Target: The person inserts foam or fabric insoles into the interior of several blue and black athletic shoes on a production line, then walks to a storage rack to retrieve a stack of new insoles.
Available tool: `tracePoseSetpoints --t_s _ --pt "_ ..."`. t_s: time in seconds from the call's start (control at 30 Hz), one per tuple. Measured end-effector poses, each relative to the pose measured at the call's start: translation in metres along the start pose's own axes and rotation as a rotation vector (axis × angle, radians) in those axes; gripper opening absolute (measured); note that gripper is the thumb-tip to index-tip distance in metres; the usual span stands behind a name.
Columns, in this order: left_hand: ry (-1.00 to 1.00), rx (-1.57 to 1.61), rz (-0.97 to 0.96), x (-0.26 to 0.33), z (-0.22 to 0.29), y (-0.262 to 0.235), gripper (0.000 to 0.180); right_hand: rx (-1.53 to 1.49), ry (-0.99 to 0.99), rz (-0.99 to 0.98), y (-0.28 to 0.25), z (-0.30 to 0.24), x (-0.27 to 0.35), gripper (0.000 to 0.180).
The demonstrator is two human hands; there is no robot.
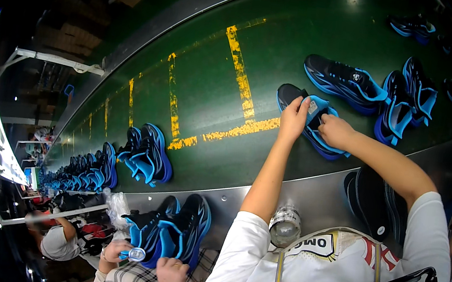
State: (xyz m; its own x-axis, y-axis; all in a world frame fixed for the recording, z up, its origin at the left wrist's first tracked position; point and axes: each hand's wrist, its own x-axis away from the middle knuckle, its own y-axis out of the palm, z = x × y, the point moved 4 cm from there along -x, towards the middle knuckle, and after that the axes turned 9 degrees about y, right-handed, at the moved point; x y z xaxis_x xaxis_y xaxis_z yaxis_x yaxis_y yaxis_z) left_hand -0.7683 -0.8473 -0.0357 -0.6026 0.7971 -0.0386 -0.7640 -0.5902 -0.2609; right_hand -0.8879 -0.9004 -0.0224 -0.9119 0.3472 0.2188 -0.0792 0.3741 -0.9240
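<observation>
A black and blue sneaker [322,148] lies on the green conveyor belt in front of me. My left hand [296,116] is closed on the upper near its tongue, thumb and fingers pinching the edge. Beside it, a pale label [313,108] shows on the blue lining. With fingers curled in at the shoe's opening, my right hand [335,131] grips the sneaker from the right; its fingertips are partly hidden. Just beyond, another black sneaker [339,82] with a blue sole lies on its side, near a pair of matching sneakers [398,109].
Black flat insole-like pieces [375,203] and a clear jar [285,227] are on the metal ledge [248,192] before me. At left, a co-worker's hands [174,277] are near a pair of sneakers [183,226]. More sneakers [150,154] line the belt [204,92].
</observation>
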Motion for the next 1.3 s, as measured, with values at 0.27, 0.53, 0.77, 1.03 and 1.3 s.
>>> tracePoseSetpoints --t_s 0.27,0.53,0.77,1.03,1.3 --pt "0.003 0.041 -0.015 0.001 -0.005 0.01 0.032 0.07 -0.048 -0.046 0.014 0.014 -0.007 0.016" --pt "0.066 0.167 0.039 0.003 -0.016 0.006 0.026 0.136 -0.015 -0.257 0.006 0.003 -0.018 0.023" --pt "0.167 0.037 0.085 0.006 -0.006 0.012 0.024 0.418 -0.084 -0.368 0.027 0.009 -0.013 0.023" --pt "0.042 0.172 0.067 0.006 -0.012 0.021 0.029 0.796 -0.176 -0.708 0.059 0.018 -0.032 0.045" --pt "0.371 -0.274 0.384 0.031 0.012 0.028 0.032 0.26 -0.238 -0.288 0.071 0.016 -0.055 0.044"
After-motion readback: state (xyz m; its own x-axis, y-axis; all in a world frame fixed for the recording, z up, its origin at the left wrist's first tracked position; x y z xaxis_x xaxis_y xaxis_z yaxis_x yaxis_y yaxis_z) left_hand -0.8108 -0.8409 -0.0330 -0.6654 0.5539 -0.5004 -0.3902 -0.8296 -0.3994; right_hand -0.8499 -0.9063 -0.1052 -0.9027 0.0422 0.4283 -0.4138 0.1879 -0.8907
